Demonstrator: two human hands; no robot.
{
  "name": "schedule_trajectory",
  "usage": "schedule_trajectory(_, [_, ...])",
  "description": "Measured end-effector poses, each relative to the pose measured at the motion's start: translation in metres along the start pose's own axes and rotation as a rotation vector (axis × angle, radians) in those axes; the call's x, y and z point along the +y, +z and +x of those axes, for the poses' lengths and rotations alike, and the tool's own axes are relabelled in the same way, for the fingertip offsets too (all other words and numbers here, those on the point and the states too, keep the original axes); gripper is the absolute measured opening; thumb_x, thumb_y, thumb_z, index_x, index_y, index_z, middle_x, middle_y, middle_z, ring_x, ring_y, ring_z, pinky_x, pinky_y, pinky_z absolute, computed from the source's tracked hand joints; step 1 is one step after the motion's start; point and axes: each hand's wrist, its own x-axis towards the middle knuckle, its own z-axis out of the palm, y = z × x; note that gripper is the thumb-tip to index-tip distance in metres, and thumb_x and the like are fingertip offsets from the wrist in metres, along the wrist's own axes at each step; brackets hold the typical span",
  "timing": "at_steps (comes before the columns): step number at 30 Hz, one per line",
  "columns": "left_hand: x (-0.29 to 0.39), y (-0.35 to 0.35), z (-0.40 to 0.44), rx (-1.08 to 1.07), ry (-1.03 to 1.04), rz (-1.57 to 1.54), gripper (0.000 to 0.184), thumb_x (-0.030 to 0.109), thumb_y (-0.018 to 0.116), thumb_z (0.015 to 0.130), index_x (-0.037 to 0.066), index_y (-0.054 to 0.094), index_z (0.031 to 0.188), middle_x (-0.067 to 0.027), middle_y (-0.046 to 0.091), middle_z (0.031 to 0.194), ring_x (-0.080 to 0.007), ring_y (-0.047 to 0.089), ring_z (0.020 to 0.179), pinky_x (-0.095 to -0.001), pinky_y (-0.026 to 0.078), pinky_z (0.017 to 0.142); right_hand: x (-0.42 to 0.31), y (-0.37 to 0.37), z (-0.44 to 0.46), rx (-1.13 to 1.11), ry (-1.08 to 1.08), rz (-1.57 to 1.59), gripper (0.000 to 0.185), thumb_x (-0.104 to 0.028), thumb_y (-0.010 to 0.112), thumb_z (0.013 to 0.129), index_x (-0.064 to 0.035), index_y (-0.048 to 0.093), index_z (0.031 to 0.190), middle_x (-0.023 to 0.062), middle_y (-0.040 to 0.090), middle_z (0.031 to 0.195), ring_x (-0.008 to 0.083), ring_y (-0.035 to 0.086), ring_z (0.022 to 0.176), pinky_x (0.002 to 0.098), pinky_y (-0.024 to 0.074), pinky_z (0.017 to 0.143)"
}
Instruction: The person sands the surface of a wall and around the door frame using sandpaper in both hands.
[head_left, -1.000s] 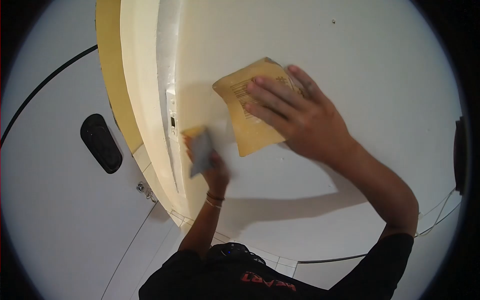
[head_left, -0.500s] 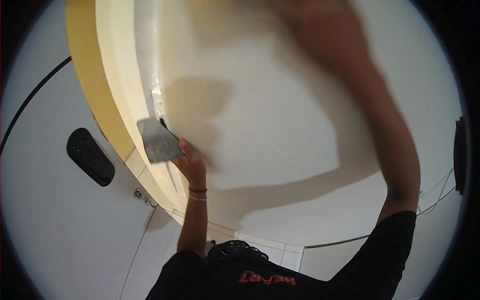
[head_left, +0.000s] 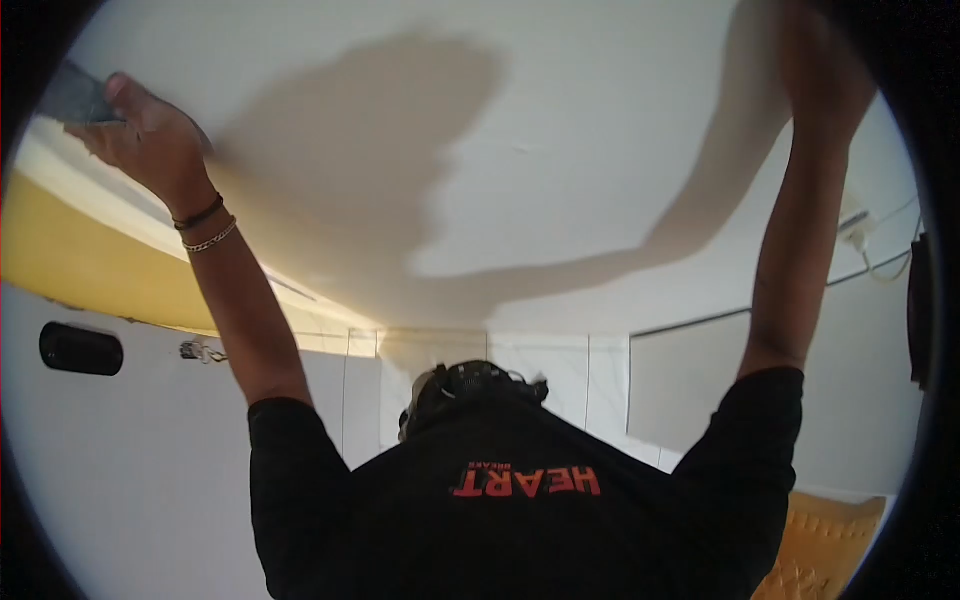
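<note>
At the upper left, my left hand holds a grey sheet between thumb and fingers, beside the white surface. The sheet is partly cut off by the dark edge of the view. Two bands circle my left wrist. My right hand is raised at the upper right, blurred and dim. Its fingers are hidden near the top edge, and the brown printed paper does not show.
A yellow band curves along the left. Below it are a black oval object and small metal fittings. A white plug with a cable is at the right. An orange-brown padded piece shows at the lower right.
The view has shifted. My left hand has moved up and left with the grey sheet. My right hand has moved up and right; the brown paper that was under it has gone from sight.
</note>
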Motion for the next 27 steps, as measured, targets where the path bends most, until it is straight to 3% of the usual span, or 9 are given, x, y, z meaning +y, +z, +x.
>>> schedule_trajectory(2, [-0.017, -0.006, -0.065, 0.039, -0.174, 0.051, 0.068, 0.036, 0.039, 0.093, -0.015, 0.016, 0.131, -0.0343, 0.021, 0.136, -0.0448, 0.021, 0.128, -0.0447, 0.016, 0.107, -0.033, 0.000, -0.021, -0.377, 0.150, 0.059, 0.046, -0.035, 0.040, 0.093, -0.0066, 0.040, 0.129, 0.0183, 0.051, 0.121, 0.0252, 0.061, 0.091, 0.0362, 0.0487, 0.083])
schedule_trajectory(5, [-0.001, -0.003, -0.179, -0.029, -0.089, 0.271, 0.064, 0.032, 0.034, 0.094, -0.014, 0.011, 0.133, -0.0318, 0.012, 0.140, -0.0446, 0.013, 0.130, -0.0476, 0.011, 0.107, -0.103, 0.106, -0.153, -0.216, 0.307, -0.601, 0.048, -0.028, 0.057, 0.072, -0.0125, 0.057, 0.117, 0.0160, 0.031, 0.140, 0.0323, 0.020, 0.133, 0.0580, -0.0008, 0.104])
schedule_trajectory(7, [0.021, 0.001, -0.278, -0.166, -0.250, 0.241, 0.062, 0.028, 0.031, 0.095, -0.011, 0.006, 0.135, -0.0279, 0.002, 0.143, -0.0413, 0.000, 0.133, -0.0460, 0.004, 0.108, -0.167, 0.133, -0.248, -0.455, 0.382, -0.490, 0.058, -0.018, 0.060, 0.061, -0.0272, 0.056, 0.118, 0.0070, 0.051, 0.121, 0.0283, 0.047, 0.111, 0.0613, 0.0200, 0.096])
schedule_trajectory(11, [0.002, -0.061, -0.415, -0.549, -0.927, 0.167, 0.053, 0.035, 0.033, 0.094, -0.010, 0.041, 0.120, -0.0344, 0.043, 0.120, -0.0447, 0.044, 0.110, -0.0444, 0.037, 0.090, -0.216, 0.091, -0.402, -0.269, 0.994, -0.382, 0.054, -0.016, 0.053, 0.076, -0.0053, 0.044, 0.128, 0.0309, 0.038, 0.125, 0.0393, 0.031, 0.124, 0.0537, 0.0157, 0.105])
schedule_trajectory(13, [-0.040, -0.106, -0.437, -1.203, -0.893, 0.366, 0.043, 0.031, 0.039, 0.091, -0.009, 0.052, 0.102, -0.0313, 0.056, 0.095, -0.0454, 0.052, 0.087, -0.0453, 0.041, 0.074, -0.217, 0.045, -0.431, -0.330, 2.184, -0.109, 0.050, -0.017, 0.045, 0.085, 0.0091, 0.036, 0.127, 0.0303, 0.051, 0.113, 0.0380, 0.048, 0.108, 0.0379, 0.0358, 0.095])
schedule_trajectory(15, [-0.055, -0.106, -0.441, -1.116, -1.199, 0.246, 0.042, 0.028, 0.044, 0.088, -0.011, 0.052, 0.099, -0.0288, 0.057, 0.088, -0.0401, 0.054, 0.082, -0.0423, 0.043, 0.072, -0.208, 0.014, -0.501, -0.821, 2.137, -0.112, 0.050, -0.023, 0.047, 0.087, 0.0115, 0.039, 0.122, 0.0242, 0.060, 0.098, 0.0323, 0.055, 0.096, 0.0373, 0.0399, 0.087])
schedule_trajectory(18, [0.009, -0.061, -0.352, -0.948, -1.344, -0.347, 0.028, 0.020, 0.052, 0.088, -0.004, 0.055, 0.101, -0.0027, 0.056, 0.095, -0.0116, 0.049, 0.086, -0.0274, 0.039, 0.078, -0.171, 0.012, -0.445, -0.395, 1.958, 0.461, 0.050, -0.031, 0.052, 0.086, 0.0093, 0.046, 0.115, 0.0174, 0.060, 0.097, 0.0249, 0.054, 0.095, 0.0326, 0.0390, 0.087])
schedule_trajectory(22, [0.116, -0.008, -0.265, -0.833, -1.131, -0.554, 0.024, 0.021, 0.056, 0.086, -0.002, 0.059, 0.086, 0.0010, 0.056, 0.079, -0.0076, 0.048, 0.075, -0.0219, 0.039, 0.072, -0.121, 0.001, -0.316, 0.197, 1.628, 0.900, 0.048, -0.040, 0.053, 0.087, 0.0042, 0.055, 0.105, 0.0060, 0.058, 0.101, 0.0186, 0.052, 0.094, 0.0308, 0.0380, 0.088])
schedule_trajectory(27, [0.119, 0.013, -0.312, -0.968, -0.904, -0.219, 0.041, 0.032, 0.060, 0.086, -0.002, 0.053, 0.064, 0.0017, 0.043, 0.059, -0.0095, 0.036, 0.060, -0.0285, 0.034, 0.053, -0.112, 0.005, -0.338, -0.151, 1.561, 0.970, 0.051, -0.041, 0.051, 0.088, 0.0070, 0.053, 0.106, 0.0093, 0.058, 0.100, 0.0186, 0.052, 0.094, 0.0310, 0.0378, 0.088])
